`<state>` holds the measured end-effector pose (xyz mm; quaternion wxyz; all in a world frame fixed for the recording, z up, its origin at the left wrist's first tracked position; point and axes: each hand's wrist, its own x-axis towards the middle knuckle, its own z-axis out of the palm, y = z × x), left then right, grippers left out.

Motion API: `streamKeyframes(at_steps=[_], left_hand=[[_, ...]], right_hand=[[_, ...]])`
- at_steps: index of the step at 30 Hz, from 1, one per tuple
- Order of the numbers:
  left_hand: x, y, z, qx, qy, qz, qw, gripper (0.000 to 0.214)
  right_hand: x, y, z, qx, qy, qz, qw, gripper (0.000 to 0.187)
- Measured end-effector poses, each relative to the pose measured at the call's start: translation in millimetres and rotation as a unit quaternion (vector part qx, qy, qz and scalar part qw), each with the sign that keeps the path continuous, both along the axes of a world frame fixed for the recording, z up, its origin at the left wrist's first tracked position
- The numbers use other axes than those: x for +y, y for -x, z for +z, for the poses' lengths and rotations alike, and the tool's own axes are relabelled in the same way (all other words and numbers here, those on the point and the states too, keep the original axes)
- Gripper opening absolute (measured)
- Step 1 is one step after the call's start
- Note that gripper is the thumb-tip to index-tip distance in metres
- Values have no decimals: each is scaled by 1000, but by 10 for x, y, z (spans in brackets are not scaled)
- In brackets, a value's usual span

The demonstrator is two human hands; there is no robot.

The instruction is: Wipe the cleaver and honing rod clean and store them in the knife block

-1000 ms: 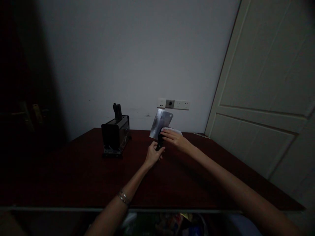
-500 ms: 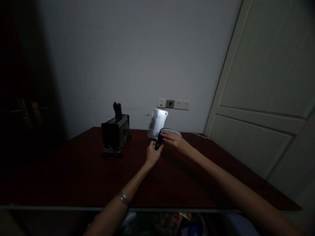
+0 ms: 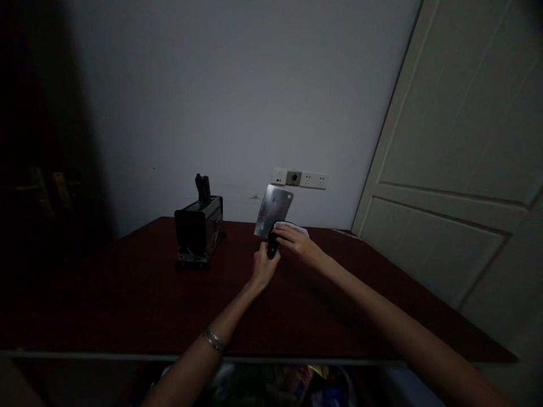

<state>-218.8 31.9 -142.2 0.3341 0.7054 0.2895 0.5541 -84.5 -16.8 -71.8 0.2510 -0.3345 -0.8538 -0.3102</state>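
Observation:
My left hand (image 3: 263,267) is closed round the black handle of a cleaver (image 3: 272,210), whose broad steel blade tilts upward above the table. A hole shows near the blade's upper right corner. My right hand (image 3: 300,244) presses a white cloth with a dark edge (image 3: 297,228) against the lower blade, where it meets the handle. The fingers lie over the cloth and hide part of the handle. To the left stands a knife block (image 3: 198,232) with dark sides, and black knife handles (image 3: 202,187) stick up from its top.
The dark red table (image 3: 139,299) reaches back to a pale wall with a row of sockets (image 3: 313,180). A white panelled door (image 3: 445,237) stands along the right. Below the front edge, an open space holds colourful packets (image 3: 297,384).
The cleaver blade has turned slightly and looks duller, with less glare on it. My right hand and the cloth have shifted a little left along the base of the blade.

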Motion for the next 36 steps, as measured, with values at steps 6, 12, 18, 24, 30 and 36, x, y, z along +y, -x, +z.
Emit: streamKeyframes(at_steps=[6, 12, 18, 24, 30, 36], left_hand=[[23, 15, -2, -13, 13, 0, 1000, 18], [-8, 16, 40, -29, 13, 27, 999, 14], [-46, 17, 46, -8, -18, 3, 1000, 15], [-28, 17, 56, -13, -18, 33, 999, 12], [-30, 17, 20, 1, -33, 13, 999, 12], [-5, 10, -8, 9, -36, 10, 999, 12]], right_hand=[[50, 54, -21, 9, 22, -6, 1000, 27], [4, -119, -181, 66, 100, -64, 991, 30], [20, -205, -474, 93, 63, -64, 992, 30], [-139, -357, -415, 158, -48, -25, 986, 45], [-136, -42, -143, 69, -48, -15, 996, 29], [-101, 57, -108, 19, -73, -32, 997, 26]])
